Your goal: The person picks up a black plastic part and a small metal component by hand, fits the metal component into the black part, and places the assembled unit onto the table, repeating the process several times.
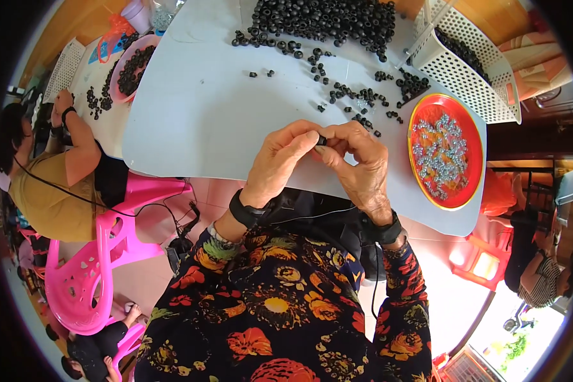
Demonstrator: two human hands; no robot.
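Note:
Both hands meet just over the near edge of the table. A small black plastic piece (pixel 321 140) sits between their fingertips. My left hand (pixel 279 155) pinches it with thumb and forefinger. From the other side, my right hand (pixel 364 160) presses thumb and fingers against the same piece. The finer shape of the piece is hidden by the fingers. Beyond the hands, a large heap of similar black pieces (pixel 325 25) lies at the far side, with several scattered toward me. A red tray (pixel 466 184) with a yellow rim holds many small shiny clear pieces on the right.
A white perforated basket (pixel 455 79) with black pieces stands at the far right of the grey table (pixel 178 121). On the left, a person (pixel 57 184) works beside a pink bowl (pixel 116 83) of black pieces. A pink chair (pixel 79 290) and a red stool (pixel 484 261) flank me.

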